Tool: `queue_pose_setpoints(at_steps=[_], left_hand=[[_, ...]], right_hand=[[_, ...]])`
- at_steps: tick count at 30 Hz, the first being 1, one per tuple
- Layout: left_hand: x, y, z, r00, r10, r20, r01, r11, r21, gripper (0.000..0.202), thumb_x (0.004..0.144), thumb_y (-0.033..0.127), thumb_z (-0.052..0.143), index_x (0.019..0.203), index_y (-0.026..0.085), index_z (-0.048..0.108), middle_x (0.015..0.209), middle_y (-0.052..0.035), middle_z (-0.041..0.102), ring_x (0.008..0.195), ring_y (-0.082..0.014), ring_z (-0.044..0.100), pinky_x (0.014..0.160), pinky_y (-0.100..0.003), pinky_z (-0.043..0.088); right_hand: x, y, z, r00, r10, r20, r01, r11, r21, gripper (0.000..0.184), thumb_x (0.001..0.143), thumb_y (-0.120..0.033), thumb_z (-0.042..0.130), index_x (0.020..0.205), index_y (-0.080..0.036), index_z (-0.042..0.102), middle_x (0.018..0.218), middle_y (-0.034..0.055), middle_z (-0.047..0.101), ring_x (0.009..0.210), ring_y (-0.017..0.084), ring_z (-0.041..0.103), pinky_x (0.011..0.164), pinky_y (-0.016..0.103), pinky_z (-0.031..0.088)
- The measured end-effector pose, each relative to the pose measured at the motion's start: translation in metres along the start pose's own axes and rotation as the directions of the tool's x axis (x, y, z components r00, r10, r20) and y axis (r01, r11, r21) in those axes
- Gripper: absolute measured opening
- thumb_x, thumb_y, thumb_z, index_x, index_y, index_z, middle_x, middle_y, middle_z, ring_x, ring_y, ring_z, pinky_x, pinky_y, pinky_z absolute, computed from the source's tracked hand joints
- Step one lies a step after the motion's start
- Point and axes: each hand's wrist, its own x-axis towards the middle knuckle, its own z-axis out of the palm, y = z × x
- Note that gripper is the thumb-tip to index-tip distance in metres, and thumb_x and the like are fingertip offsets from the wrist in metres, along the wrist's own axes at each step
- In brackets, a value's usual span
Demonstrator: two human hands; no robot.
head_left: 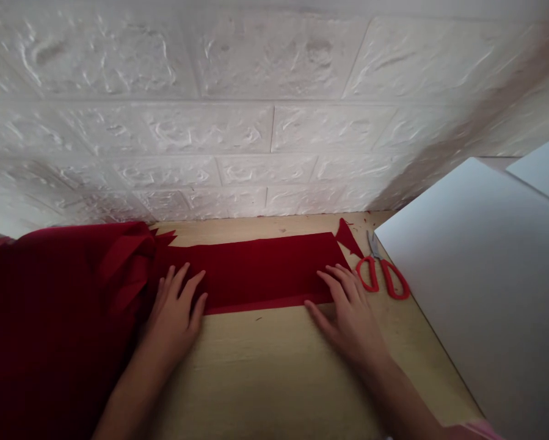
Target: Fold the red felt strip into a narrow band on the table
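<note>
A long strip of dark red fabric lies flat on the pale wooden table, with a lighter red band along its near edge. My left hand rests on the strip's left end, fingers spread. On the right end lies my right hand, its fingers stretched out over the cloth and the thumb at the near edge. Neither hand grips anything. Just right of my right hand are scissors with red handles, blades pointing to the wall. A small red scrap sits beside them.
A large heap of red fabric covers the left side, close to my left arm. White panels stand along the right edge of the table. Behind everything rises a white brick-patterned wall. Tiny red bits lie near its foot.
</note>
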Motion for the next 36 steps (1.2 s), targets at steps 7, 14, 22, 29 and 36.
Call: queue_pose_setpoints(at_steps=[7, 14, 22, 29, 36], left_hand=[[-0.006, -0.019, -0.001, 0.998, 0.062, -0.024, -0.062, 0.998, -0.015, 0.048, 0.103, 0.032, 0.037, 0.144, 0.026, 0.061, 0.160, -0.0167, 0.045, 0.152, -0.0402, 0.036, 0.118, -0.071, 0.037], [-0.010, -0.031, -0.008, 0.995, 0.071, 0.066, -0.067, 0.996, -0.058, 0.049, 0.104, 0.031, 0.035, 0.147, 0.028, 0.056, 0.166, -0.0112, 0.036, 0.155, -0.0357, 0.033, 0.121, -0.068, 0.035], [-0.006, -0.022, -0.016, 0.967, 0.243, -0.072, -0.242, 0.970, 0.021, 0.042, 0.095, 0.012, 0.041, 0.127, 0.018, 0.067, 0.159, -0.0168, 0.046, 0.151, -0.0349, 0.041, 0.118, -0.065, 0.042], [-0.002, 0.008, -0.025, 0.888, 0.459, -0.023, -0.459, 0.889, 0.018, 0.044, 0.092, 0.010, 0.048, 0.129, 0.022, 0.069, 0.150, -0.0106, 0.058, 0.142, -0.0285, 0.054, 0.115, -0.053, 0.051], [0.033, 0.020, -0.001, 0.948, 0.289, 0.130, -0.277, 0.955, -0.102, 0.043, 0.104, 0.030, 0.039, 0.139, 0.029, 0.064, 0.158, -0.0129, 0.049, 0.149, -0.0296, 0.045, 0.120, -0.061, 0.041]], right_hand=[[0.002, 0.006, -0.001, 0.998, 0.042, 0.046, -0.044, 0.999, 0.032, 0.056, 0.097, -0.049, 0.058, 0.141, -0.015, 0.051, 0.140, 0.0196, 0.057, 0.139, 0.036, 0.048, 0.113, 0.058, 0.046], [-0.001, 0.013, 0.001, 0.987, 0.090, 0.132, -0.098, 0.994, 0.054, 0.056, 0.097, -0.055, 0.058, 0.137, -0.016, 0.057, 0.143, 0.0193, 0.056, 0.135, 0.034, 0.055, 0.110, 0.054, 0.051], [-0.004, 0.016, 0.004, 0.990, 0.073, 0.120, -0.082, 0.994, 0.069, 0.052, 0.098, -0.055, 0.056, 0.134, -0.018, 0.066, 0.154, 0.0161, 0.051, 0.144, 0.035, 0.048, 0.112, 0.058, 0.050], [-0.006, 0.016, 0.006, 0.993, 0.047, 0.107, -0.051, 0.998, 0.039, 0.052, 0.100, -0.054, 0.054, 0.136, -0.019, 0.068, 0.152, 0.0144, 0.056, 0.143, 0.034, 0.051, 0.114, 0.059, 0.048], [-0.001, 0.020, 0.011, 0.986, 0.144, 0.078, -0.147, 0.989, 0.022, 0.055, 0.099, -0.058, 0.053, 0.136, -0.020, 0.070, 0.150, 0.0148, 0.057, 0.141, 0.034, 0.053, 0.110, 0.056, 0.052]])
